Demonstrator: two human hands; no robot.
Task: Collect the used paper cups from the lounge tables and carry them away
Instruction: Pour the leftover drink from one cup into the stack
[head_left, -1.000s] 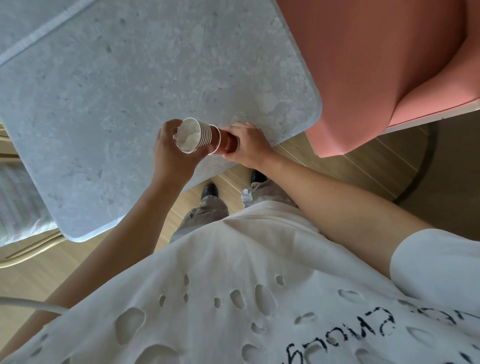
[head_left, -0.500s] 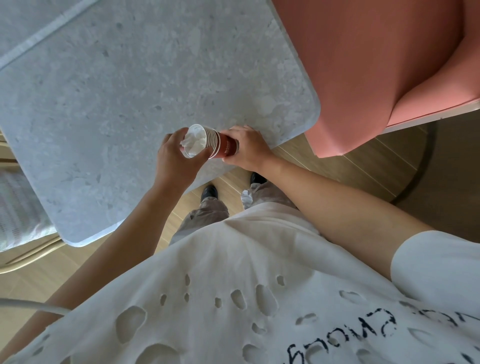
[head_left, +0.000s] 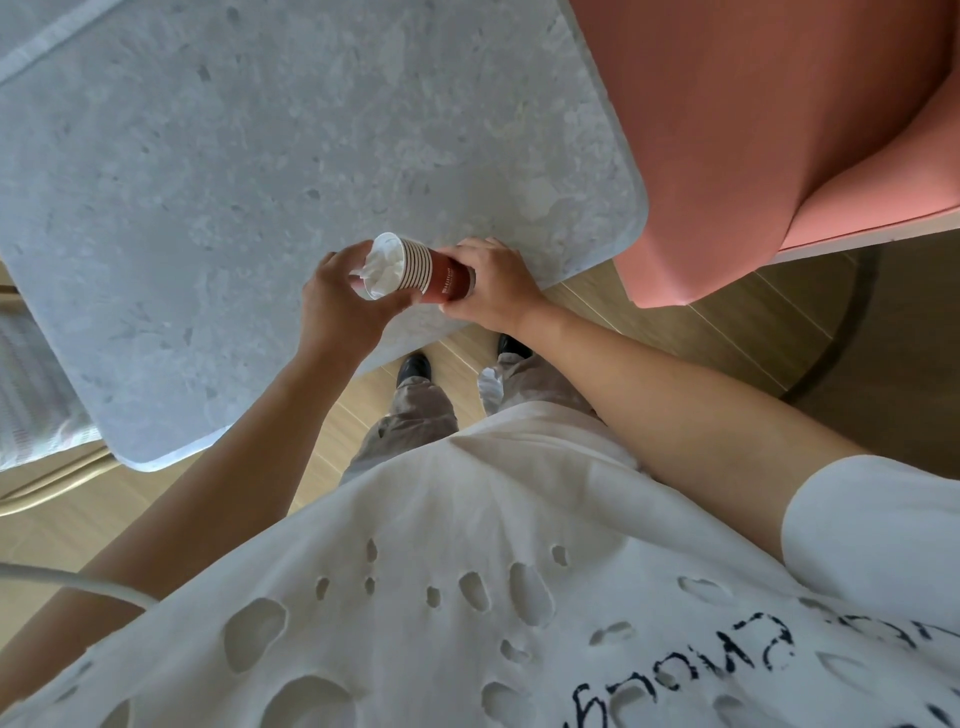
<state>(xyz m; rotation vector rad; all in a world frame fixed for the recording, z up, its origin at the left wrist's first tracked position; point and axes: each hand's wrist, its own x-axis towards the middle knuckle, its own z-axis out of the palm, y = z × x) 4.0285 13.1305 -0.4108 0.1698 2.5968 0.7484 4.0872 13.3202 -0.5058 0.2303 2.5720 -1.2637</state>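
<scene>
Stack of paper cups (head_left: 423, 274) held sideways over table (head_left: 260, 182) near edge. Right hand (head_left: 491, 286) grips base; left hand (head_left: 337, 301) fingers curl round the tissue-stuffed mouth. Pink chair (head_left: 753, 130) close beside.

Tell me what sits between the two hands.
In the head view, a stack of paper cups, white tissue in its mouth, lies sideways between the left hand and right hand, both gripping it.
</scene>
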